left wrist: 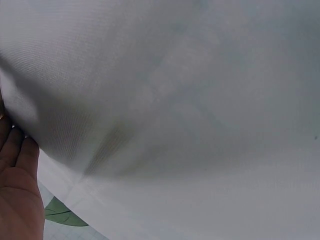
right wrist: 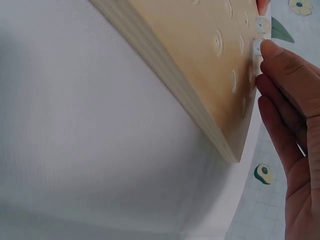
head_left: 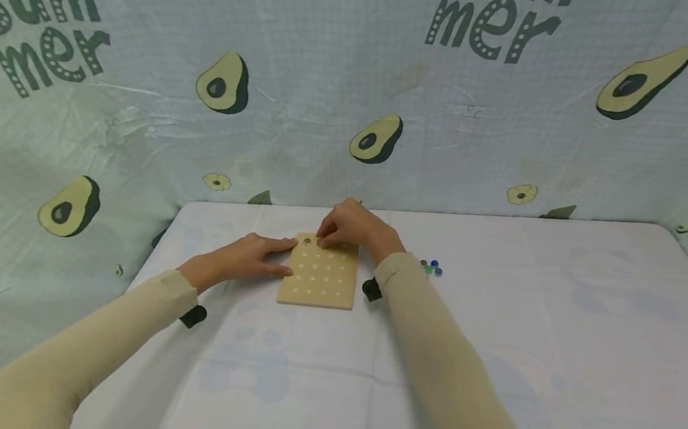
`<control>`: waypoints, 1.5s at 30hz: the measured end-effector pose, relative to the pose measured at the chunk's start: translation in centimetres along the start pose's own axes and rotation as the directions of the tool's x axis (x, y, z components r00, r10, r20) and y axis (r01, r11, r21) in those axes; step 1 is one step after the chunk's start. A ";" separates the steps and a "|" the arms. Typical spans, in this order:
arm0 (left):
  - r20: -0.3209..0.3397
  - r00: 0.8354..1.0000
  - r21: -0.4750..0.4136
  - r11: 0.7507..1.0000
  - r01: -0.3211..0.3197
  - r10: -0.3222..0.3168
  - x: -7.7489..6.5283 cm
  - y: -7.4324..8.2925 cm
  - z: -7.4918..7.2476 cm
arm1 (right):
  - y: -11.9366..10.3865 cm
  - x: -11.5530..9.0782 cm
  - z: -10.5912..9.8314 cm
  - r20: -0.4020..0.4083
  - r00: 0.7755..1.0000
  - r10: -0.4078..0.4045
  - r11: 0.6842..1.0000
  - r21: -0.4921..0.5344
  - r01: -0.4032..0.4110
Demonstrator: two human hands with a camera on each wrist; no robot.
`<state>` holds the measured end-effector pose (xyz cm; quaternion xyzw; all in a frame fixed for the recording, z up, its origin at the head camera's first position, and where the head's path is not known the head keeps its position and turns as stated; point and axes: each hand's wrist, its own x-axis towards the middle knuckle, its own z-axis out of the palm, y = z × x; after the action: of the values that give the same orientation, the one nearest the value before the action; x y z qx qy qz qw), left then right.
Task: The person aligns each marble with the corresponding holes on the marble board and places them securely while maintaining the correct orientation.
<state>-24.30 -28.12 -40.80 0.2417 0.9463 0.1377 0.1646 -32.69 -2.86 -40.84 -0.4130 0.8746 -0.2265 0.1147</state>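
Beige sleeves flanked a tan rectangular wooden board—one clear marble nested inside. Left hand splayed; right hand pinched another marble.

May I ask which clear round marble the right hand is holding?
The clear round marble, farther right in the head view, pinched by the right hand; the left marble sits unheld on the beige wooden board.

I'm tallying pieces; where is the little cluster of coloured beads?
In the head view, the beads lie on the tabletop, right of the wooden board, beside the right sleeve.
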 end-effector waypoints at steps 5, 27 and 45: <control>0.001 1.000 -0.010 1.000 0.011 -0.011 -0.1 -0.2 0.2 | 0.7 -1.3 -0.6 0.015 0.999 -0.028 1.000 -0.010 0.029; -0.002 1.000 0.002 1.000 -0.008 0.008 0.0 0.1 0.1 | 8.2 -15.7 -5.4 -0.028 0.998 0.062 0.998 0.031 -0.061; -0.005 1.000 -0.005 1.000 -0.004 0.004 0.1 0.0 0.0 | 10.5 -17.2 -5.7 0.060 0.993 -0.104 0.994 -0.011 0.104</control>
<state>-24.37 -28.13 -40.83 0.2430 0.9458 0.1412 0.1626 -31.04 17.97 -40.82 -0.4654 0.8497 -0.2135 0.1259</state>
